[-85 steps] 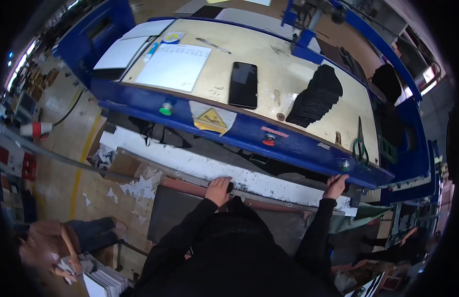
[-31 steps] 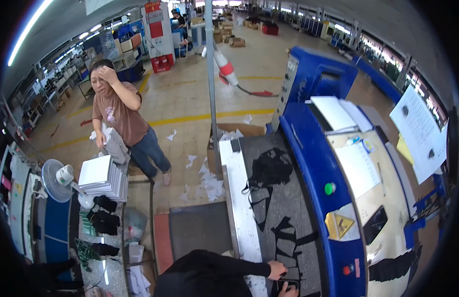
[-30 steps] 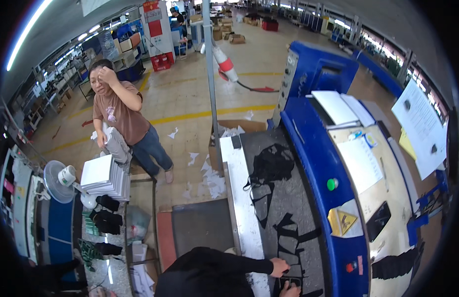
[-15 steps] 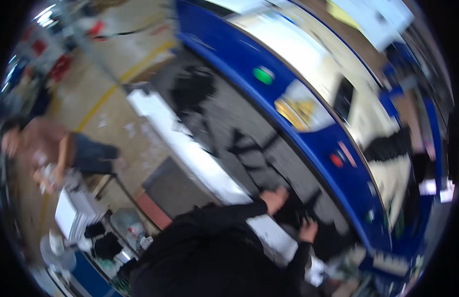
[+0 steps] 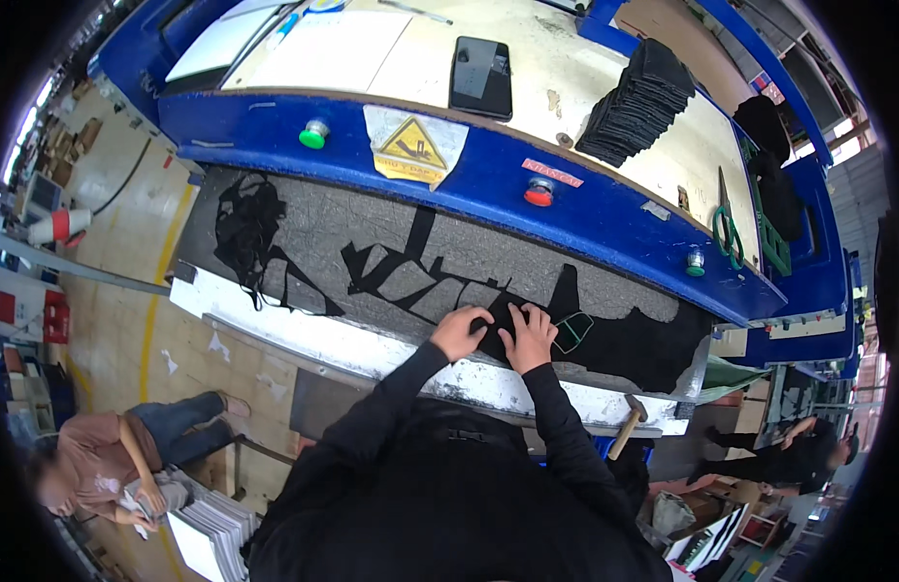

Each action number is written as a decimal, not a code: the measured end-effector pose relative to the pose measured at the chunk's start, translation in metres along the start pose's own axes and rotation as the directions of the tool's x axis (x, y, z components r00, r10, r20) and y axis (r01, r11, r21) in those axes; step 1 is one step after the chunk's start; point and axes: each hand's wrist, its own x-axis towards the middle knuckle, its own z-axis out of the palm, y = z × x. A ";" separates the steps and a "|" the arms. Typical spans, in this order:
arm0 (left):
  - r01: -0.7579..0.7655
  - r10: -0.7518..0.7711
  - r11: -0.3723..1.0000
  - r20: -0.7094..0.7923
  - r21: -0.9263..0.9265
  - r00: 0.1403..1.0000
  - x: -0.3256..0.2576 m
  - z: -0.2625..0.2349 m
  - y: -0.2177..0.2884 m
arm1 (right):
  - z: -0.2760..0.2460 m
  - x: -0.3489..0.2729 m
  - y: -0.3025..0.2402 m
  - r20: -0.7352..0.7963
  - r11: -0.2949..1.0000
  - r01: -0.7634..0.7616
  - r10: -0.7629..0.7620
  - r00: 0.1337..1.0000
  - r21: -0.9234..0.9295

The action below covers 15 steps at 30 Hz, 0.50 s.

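Note:
On the grey cutting bed (image 5: 318, 233) of a blue press lies a black sheet of material (image 5: 624, 349), cut through with gaps into a web of strips at its left. My left hand (image 5: 457, 333) is closed at the near edge of the sheet, its fingertips pinching a dark piece of it. Just to the right, my right hand (image 5: 531, 339) rests on the same material with fingers and thumb apart. Touching distance from its fingers, a thin green-edged cutting die (image 5: 572, 333) sits on the sheet. A tangle of black offcuts (image 5: 247, 228) lies at the bed's left end.
Above the bed runs the blue press beam (image 5: 604, 209) with green and red buttons. Its top carries a phone (image 5: 480, 78), a stack of black pieces (image 5: 637, 102) and green-handled scissors (image 5: 728, 233). A hammer (image 5: 628, 427) lies at the near edge. People are at lower left and right.
The view has swung round and steadied from a blur, so the press now runs across it. My hands are closer together on the black material; the right one has come up beside the left.

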 end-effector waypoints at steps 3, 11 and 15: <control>0.322 -0.310 0.216 0.248 -0.922 0.918 -0.050 -0.007 -0.018 | 0.002 0.006 -0.005 0.045 0.999 -0.041 0.040 0.998 0.011; 0.518 -0.251 -0.219 0.561 -0.827 0.789 -0.112 -0.012 0.033 | -0.008 0.047 0.002 0.294 0.995 0.065 -0.083 0.952 0.070; 0.392 -0.322 -0.220 0.446 -0.893 0.835 -0.102 -0.015 0.024 | -0.038 0.024 -0.003 0.384 0.808 -0.248 0.029 0.923 0.535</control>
